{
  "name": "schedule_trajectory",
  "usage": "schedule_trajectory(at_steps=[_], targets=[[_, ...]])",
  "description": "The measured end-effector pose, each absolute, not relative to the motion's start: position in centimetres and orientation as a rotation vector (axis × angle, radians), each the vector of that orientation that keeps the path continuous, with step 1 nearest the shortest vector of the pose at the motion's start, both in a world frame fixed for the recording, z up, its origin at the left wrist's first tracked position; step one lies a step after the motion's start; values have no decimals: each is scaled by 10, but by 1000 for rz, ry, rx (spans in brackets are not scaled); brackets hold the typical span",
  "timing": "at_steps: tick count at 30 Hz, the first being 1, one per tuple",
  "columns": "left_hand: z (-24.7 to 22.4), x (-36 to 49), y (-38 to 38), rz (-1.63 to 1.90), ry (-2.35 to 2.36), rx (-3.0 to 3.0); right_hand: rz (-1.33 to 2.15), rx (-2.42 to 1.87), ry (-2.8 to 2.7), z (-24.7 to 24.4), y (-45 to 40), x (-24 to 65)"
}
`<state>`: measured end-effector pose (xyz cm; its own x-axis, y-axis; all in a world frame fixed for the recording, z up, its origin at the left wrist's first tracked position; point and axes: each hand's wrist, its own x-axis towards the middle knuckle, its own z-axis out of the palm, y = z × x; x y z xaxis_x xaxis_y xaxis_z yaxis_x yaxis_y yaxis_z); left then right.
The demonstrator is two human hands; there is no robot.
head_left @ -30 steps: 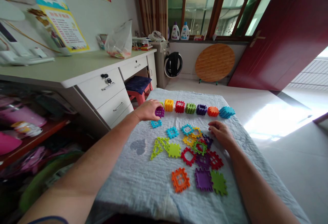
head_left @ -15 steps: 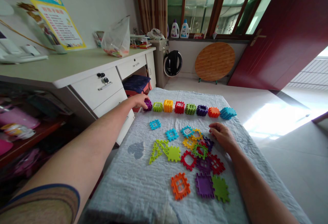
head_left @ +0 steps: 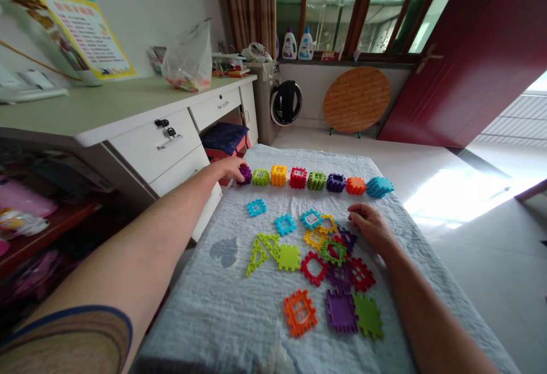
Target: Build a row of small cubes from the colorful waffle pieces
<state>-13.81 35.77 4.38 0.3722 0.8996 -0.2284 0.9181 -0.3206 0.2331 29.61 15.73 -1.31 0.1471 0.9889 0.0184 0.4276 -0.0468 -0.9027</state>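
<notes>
At the far left end of a row of blocks, my left hand (head_left: 233,169) is closed on a purple interlocking block (head_left: 245,174), its fingers partly covering it. My right hand (head_left: 371,224) rests on the cloth with fingers loosely curled and thumb a little apart, nothing visible in it. Close to it lie a dark purple notched panel (head_left: 348,239) and a yellow panel (head_left: 327,224). The row continues rightward with a lime block (head_left: 261,177), a yellow block (head_left: 279,175), a red block (head_left: 298,178), then green, dark purple, orange and blue ones.
Loose notched panels, such as an orange one (head_left: 300,312) and a purple one (head_left: 341,311), lie on the grey cloth (head_left: 192,311) covering the table. A white desk (head_left: 158,146) stands at left, a red door (head_left: 461,49) at right.
The view has shifted slightly. My left hand stays at the purple block and my right hand keeps its place; the blocks and panels look unchanged.
</notes>
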Motion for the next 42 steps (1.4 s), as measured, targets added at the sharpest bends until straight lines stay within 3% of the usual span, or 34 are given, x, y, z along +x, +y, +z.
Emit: schedule_trajectory(at_steps=[14,25,34,42], targets=[[39,-131,341,-87,1667,2345,867,-1604,-1388,-11,156,295],[62,-82,235,717,1610,2656,847,-1573,-1413,-15,159,297],[43,-12,139,328,1251,2715,815,-1554,-1443,-18,160,298],[9,-47,163,483,1772,2532,875,-1470,-1436,-25,164,302]])
